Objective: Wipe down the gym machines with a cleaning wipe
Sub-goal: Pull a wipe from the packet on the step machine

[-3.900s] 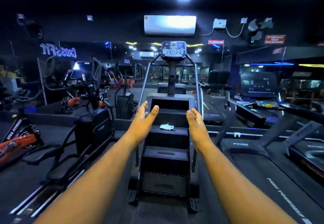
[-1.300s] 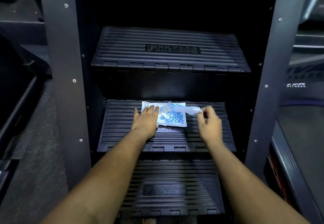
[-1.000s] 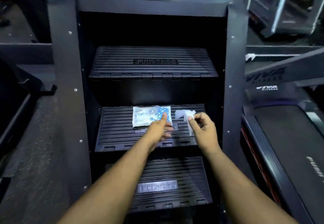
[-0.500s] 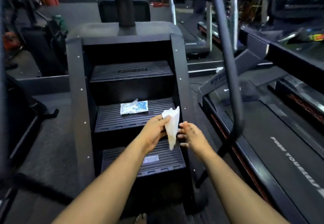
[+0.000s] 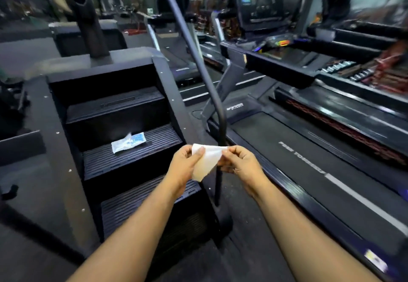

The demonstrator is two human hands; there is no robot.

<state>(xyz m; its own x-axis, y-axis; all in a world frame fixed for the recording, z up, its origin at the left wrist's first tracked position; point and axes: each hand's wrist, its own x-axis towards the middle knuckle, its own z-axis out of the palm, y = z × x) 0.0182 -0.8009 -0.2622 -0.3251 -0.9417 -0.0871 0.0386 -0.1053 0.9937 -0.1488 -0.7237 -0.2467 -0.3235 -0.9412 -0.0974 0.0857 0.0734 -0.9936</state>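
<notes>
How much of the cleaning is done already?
Only the getting ready. The wipe packet lies open on a step. Both the left hand and the right hand hold the white wipe, spreading it. No machine is being wiped yet.

Dim gym: stair climber (image 5: 114,127), treadmill (image 5: 320,171) beside, more machines behind.

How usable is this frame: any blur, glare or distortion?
Head view: dim gym light; white wipe between both hands is overexposed, texture lost; right-side treadmill smeared by motion blur; wide-angle lens bows the stair climber's handrail; wipe packet readable but soft.
</notes>
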